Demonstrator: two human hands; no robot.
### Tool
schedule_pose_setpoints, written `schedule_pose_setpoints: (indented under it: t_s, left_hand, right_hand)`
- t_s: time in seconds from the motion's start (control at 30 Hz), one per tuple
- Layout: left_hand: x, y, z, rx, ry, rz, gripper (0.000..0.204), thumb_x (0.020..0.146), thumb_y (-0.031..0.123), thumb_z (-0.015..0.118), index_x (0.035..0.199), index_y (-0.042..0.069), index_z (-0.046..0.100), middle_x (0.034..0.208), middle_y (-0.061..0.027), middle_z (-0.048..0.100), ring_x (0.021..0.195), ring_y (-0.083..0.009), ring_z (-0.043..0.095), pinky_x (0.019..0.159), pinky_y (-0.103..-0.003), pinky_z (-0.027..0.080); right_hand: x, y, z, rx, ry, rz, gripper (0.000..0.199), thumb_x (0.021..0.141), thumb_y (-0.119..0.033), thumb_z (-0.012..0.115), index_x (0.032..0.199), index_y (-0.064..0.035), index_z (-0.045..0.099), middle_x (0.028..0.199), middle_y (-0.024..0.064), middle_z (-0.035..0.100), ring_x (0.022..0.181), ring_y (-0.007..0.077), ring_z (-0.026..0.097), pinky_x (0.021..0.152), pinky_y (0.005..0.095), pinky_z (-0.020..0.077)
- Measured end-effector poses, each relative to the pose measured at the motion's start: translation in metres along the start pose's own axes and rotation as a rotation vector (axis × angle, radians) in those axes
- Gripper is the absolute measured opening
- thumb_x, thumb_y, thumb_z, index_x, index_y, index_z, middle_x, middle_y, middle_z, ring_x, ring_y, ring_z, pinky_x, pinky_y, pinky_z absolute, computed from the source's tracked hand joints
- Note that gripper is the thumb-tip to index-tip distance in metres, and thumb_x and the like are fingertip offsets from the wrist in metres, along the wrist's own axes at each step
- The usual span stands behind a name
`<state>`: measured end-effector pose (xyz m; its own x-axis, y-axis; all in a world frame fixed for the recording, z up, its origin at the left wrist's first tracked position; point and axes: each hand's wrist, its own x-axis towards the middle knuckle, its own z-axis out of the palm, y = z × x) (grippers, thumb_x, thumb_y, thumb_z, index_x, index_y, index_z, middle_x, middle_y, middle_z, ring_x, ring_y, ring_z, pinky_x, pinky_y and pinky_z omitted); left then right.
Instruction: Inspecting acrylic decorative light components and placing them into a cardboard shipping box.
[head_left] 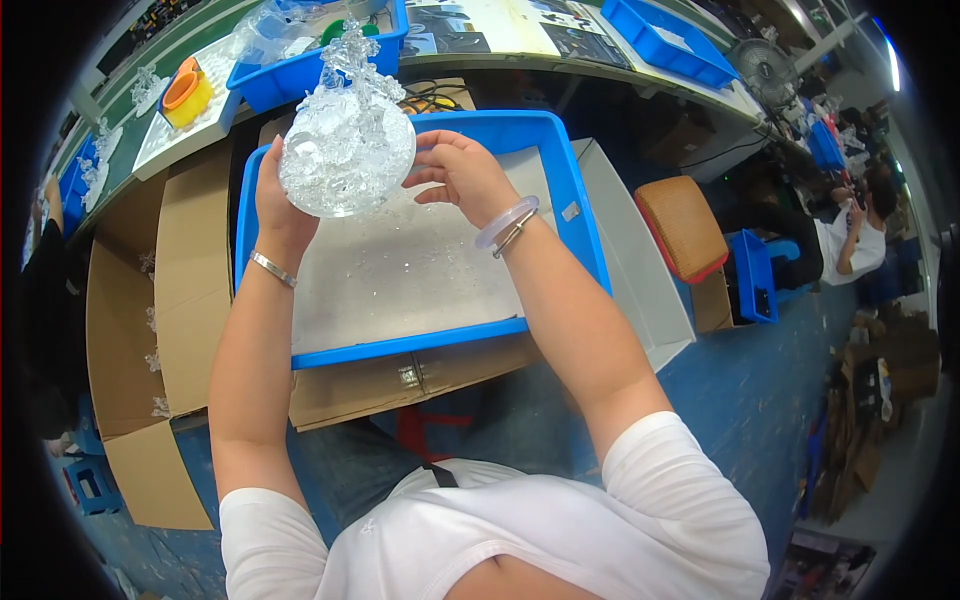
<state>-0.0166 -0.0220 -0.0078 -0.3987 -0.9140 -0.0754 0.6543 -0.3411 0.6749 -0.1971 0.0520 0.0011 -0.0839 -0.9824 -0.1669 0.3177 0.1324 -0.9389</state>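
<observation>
A clear, glittering plastic ornament [345,150] with a round disc-like base and a spiky sculpted top is held up over the far left part of a blue tray [420,345]. My left hand [285,205] grips it by the left edge of the disc, its thumb and fingers partly hidden behind the piece. Beside the disc's right edge is my right hand [465,175], with fingers bent and spread apart. Its fingertips come close to the rim; whether they touch is unclear. Small clear bits lie scattered on the tray's pale bottom [400,285].
An open cardboard box [195,290] with clear pieces stands left of the tray. On the bench beyond are a white board [190,130] with a yellow-orange tape roll [185,95] and a blue bin [265,85]. A tan-topped stool [682,228] stands right; another person [850,240] sits farther off.
</observation>
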Motion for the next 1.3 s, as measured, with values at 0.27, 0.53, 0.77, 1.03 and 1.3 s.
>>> schedule_pose_setpoints:
  t_s: [0.27,0.53,0.77,1.03,1.3]
  left_hand:
    - [0.0012,0.0024,-0.0015,0.003,0.001,0.029,0.041,0.084,0.032,0.031,0.11,0.001,0.041,0.109,-0.0111,0.048,0.1,-0.0226,0.046,0.086,-0.033,0.034]
    - [0.0013,0.0027,-0.0033,0.003,-0.057,0.025,0.039,0.083,0.031,0.033,0.108,0.002,0.043,0.108,-0.0105,0.049,0.099,-0.0226,0.047,0.086,-0.032,0.035]
    - [-0.0008,0.0034,-0.0029,0.008,-0.078,-0.038,0.04,0.083,0.032,0.034,0.108,0.002,0.043,0.107,-0.0105,0.049,0.097,-0.022,0.048,0.084,-0.033,0.037]
    - [0.0023,0.002,-0.0033,-0.009,-0.02,0.009,0.04,0.083,0.031,0.033,0.109,0.002,0.042,0.108,-0.0109,0.049,0.099,-0.0226,0.047,0.086,-0.033,0.035]
    - [0.002,0.002,-0.0062,-0.02,-0.105,-0.033,0.039,0.083,0.03,0.034,0.108,0.002,0.042,0.107,-0.0112,0.049,0.098,-0.0222,0.048,0.085,-0.032,0.036]
  right_hand:
    - [-0.0044,-0.0048,0.0029,-0.007,-0.157,-0.074,0.023,0.074,-0.011,0.05,0.095,-0.0012,0.051,0.084,0.0096,0.058,0.072,0.0149,0.057,0.058,0.0238,0.0476]
    - [-0.0017,-0.0025,0.0005,0.02,-0.091,-0.029,0.014,0.075,-0.011,0.049,0.082,-0.0008,0.054,0.075,0.0092,0.058,0.061,0.0135,0.058,0.052,0.0217,0.0472]
    - [-0.001,-0.0045,-0.0041,-0.071,-0.006,0.087,0.019,0.078,-0.016,0.041,0.082,-0.0016,0.053,0.074,0.0098,0.058,0.061,0.0146,0.057,0.052,0.0224,0.047]
    - [-0.0003,-0.0034,-0.0014,0.102,-0.097,-0.072,0.021,0.077,-0.013,0.042,0.093,-0.0016,0.05,0.08,0.0085,0.058,0.068,0.0147,0.057,0.056,0.023,0.047]
    - [-0.0017,-0.0033,0.0014,-0.006,-0.045,-0.13,0.017,0.072,-0.011,0.05,0.087,-0.0022,0.053,0.078,0.0068,0.058,0.061,0.0131,0.057,0.051,0.0224,0.0464]
